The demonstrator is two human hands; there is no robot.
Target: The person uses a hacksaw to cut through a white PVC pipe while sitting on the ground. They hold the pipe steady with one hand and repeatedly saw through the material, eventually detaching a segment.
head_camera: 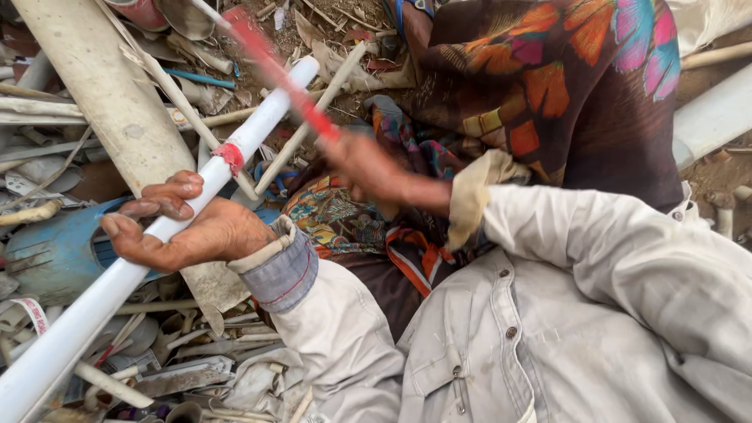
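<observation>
A pale grey jacket [548,329] fills the view from 4 to 6 o'clock. At 9 o'clock the left hand [184,227] is closed around a long white pipe [102,294] that runs from 7 toward 12 o'clock, with a band of red tape [229,154] just above the grip. Well apart, near centre, the right hand [364,168] is clenched on a blurred red tool [274,70] crossing the pipe over scattered plastic scrap [188,360].

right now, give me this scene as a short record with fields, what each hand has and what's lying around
left hand: left hand grips a white plastic pipe with a red tape band
right hand: right hand, motion-blurred, holds a red tool across the pipe's far end
clothing: pale work jacket, patterned fabric over the lap
surroundings: large grey pipe, blue casing, scattered pipe offcuts on the ground
</observation>
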